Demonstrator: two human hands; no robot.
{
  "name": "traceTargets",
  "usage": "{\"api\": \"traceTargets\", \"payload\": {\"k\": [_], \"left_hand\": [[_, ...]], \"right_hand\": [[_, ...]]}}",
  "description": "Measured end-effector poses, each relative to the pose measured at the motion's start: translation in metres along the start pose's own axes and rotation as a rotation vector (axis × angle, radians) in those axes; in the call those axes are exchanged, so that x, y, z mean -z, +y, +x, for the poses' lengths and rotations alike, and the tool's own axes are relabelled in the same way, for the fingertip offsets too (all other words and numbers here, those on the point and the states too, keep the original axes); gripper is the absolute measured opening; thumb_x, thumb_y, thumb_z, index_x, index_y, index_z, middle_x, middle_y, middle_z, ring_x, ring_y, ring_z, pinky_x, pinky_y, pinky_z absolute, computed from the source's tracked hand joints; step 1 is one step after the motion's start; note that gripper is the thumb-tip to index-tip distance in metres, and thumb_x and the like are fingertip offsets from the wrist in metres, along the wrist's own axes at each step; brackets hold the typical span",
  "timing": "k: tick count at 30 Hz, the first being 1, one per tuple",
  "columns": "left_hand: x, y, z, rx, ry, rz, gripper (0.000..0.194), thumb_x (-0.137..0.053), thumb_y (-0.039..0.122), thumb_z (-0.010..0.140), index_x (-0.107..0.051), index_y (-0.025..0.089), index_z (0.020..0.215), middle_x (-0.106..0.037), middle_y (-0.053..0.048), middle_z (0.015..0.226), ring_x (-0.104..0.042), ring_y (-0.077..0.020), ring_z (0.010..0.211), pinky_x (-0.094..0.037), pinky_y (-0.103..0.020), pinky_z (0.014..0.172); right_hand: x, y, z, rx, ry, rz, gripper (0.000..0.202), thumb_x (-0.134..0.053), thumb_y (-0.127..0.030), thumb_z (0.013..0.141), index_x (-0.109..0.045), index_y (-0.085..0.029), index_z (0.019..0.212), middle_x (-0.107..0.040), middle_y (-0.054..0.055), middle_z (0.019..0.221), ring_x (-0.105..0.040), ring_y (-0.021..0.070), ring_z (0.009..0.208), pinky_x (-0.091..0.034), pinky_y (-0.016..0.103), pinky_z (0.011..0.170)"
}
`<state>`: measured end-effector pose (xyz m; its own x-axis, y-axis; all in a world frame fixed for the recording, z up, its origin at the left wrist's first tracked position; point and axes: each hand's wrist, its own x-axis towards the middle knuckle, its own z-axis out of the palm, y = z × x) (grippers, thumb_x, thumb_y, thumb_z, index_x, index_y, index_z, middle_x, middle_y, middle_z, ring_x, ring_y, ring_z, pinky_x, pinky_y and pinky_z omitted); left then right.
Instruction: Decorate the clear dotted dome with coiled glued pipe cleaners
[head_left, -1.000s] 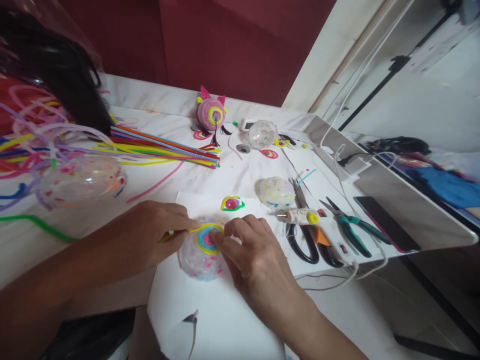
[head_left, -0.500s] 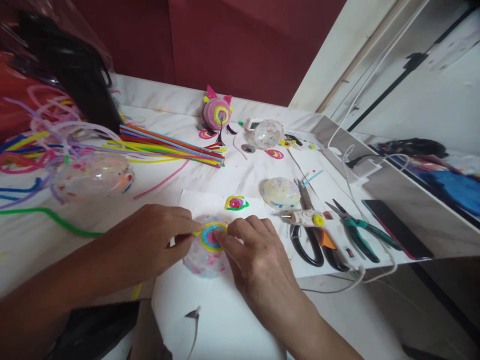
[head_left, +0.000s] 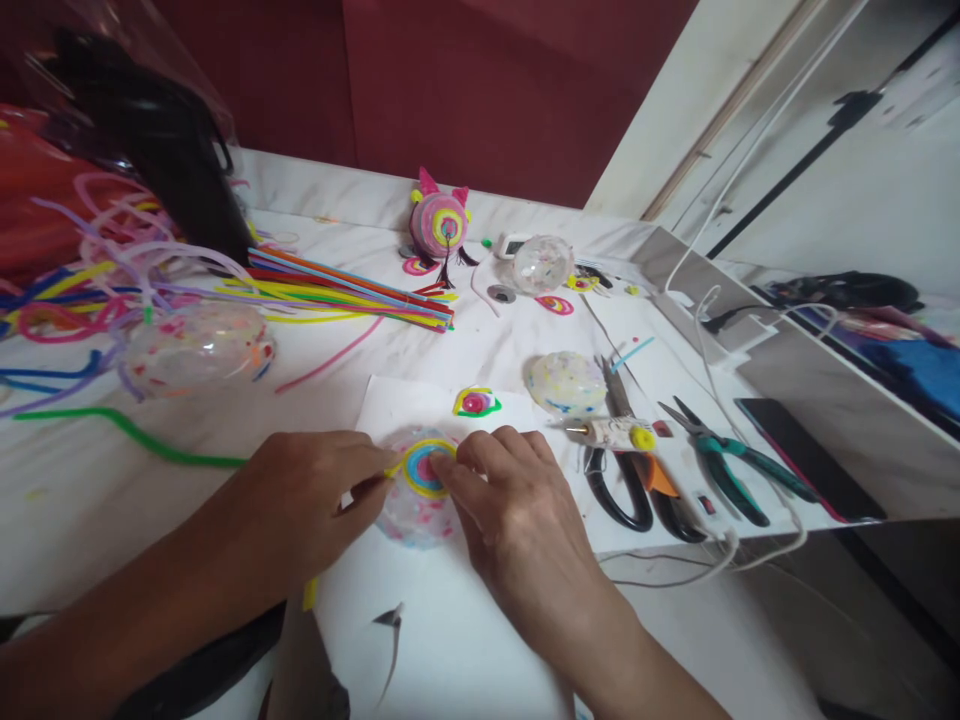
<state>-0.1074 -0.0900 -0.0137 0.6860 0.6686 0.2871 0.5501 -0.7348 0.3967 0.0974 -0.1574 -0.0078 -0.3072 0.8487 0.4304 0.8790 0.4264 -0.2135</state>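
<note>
A clear plastic dome (head_left: 412, 520) with coloured specks rests on white paper (head_left: 442, 630) in front of me. On top of it lies a flat pipe cleaner coil (head_left: 426, 468), pink in the middle, then blue, with yellow outside. My left hand (head_left: 322, 490) pinches the loose end of the yellow pipe cleaner (head_left: 396, 468) at the coil's left side. The thumb and fingers of my right hand (head_left: 510, 490) press on the coil's right part, partly hiding it. Just beyond the dome lies a small eye-shaped piece (head_left: 477, 402) in yellow, green and pink.
A glue gun (head_left: 611, 433), scissors (head_left: 622, 480), pliers (head_left: 724, 450) and a phone (head_left: 810, 460) lie to the right. Other clear domes (head_left: 566, 383) stand about. Pipe cleaners (head_left: 352, 290) are bundled at back left, near a finished pink figure (head_left: 440, 222).
The camera view has shifted slightly, so the tabletop things appear a little farther right. Both hands keep nearly the same hold on the coil and its yellow end.
</note>
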Motion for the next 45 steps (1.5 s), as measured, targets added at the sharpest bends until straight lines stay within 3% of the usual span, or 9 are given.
{"api": "traceTargets", "payload": {"k": [12,18,22,32,39,45], "left_hand": [[0.001,0.019,-0.008,-0.072,0.148,0.193,0.033,-0.041,0.018,0.095,-0.069,0.018,0.078,-0.066,0.002,0.063,-0.058,-0.0114,0.048,-0.040,-0.023,0.047],[0.000,0.022,-0.009,-0.065,0.156,0.176,0.034,-0.040,0.018,0.096,-0.070,0.018,0.079,-0.063,0.002,0.060,-0.056,-0.0114,0.047,-0.039,-0.024,0.045],[0.000,0.024,-0.010,-0.043,0.157,0.162,0.033,-0.040,0.017,0.095,-0.069,0.018,0.079,-0.062,0.003,0.060,-0.054,-0.0105,0.046,-0.038,-0.023,0.046],[0.002,0.028,-0.010,0.033,0.094,0.137,0.031,-0.042,0.017,0.091,-0.066,0.019,0.071,-0.062,0.001,0.059,-0.057,-0.0126,0.049,-0.038,-0.025,0.047],[-0.001,0.028,-0.011,0.044,0.135,0.107,0.034,-0.041,0.019,0.092,-0.067,0.019,0.069,-0.063,0.001,0.056,-0.056,-0.0122,0.046,-0.036,-0.024,0.043],[-0.002,0.030,-0.011,0.133,0.136,-0.033,0.028,-0.046,0.021,0.090,-0.073,0.021,0.084,-0.076,0.001,0.071,-0.065,-0.0120,0.054,-0.045,-0.023,0.050]], "right_hand": [[0.002,0.001,0.001,0.006,-0.047,-0.022,0.017,-0.063,-0.009,0.091,-0.073,-0.017,0.101,-0.066,0.004,0.085,-0.054,0.0212,0.076,-0.035,0.037,0.069],[0.002,0.001,0.002,0.019,-0.033,-0.035,0.015,-0.062,-0.010,0.092,-0.073,-0.017,0.098,-0.064,0.004,0.083,-0.053,0.0213,0.075,-0.034,0.037,0.068],[0.002,0.002,0.004,0.051,-0.020,-0.021,0.018,-0.061,-0.007,0.091,-0.074,-0.016,0.101,-0.069,0.007,0.096,-0.055,0.0228,0.082,-0.035,0.037,0.069],[0.005,0.002,0.009,0.090,-0.098,0.028,0.017,-0.057,-0.012,0.099,-0.073,-0.015,0.096,-0.075,0.005,0.102,-0.056,0.0216,0.088,-0.038,0.037,0.074],[0.006,0.003,0.011,0.087,-0.137,0.037,0.013,-0.061,-0.010,0.096,-0.072,-0.016,0.098,-0.076,0.005,0.103,-0.059,0.0224,0.091,-0.038,0.038,0.077],[0.007,0.004,0.014,0.063,-0.165,0.061,0.014,-0.063,-0.008,0.095,-0.073,-0.016,0.098,-0.076,0.005,0.102,-0.061,0.0232,0.095,-0.039,0.038,0.080]]}}
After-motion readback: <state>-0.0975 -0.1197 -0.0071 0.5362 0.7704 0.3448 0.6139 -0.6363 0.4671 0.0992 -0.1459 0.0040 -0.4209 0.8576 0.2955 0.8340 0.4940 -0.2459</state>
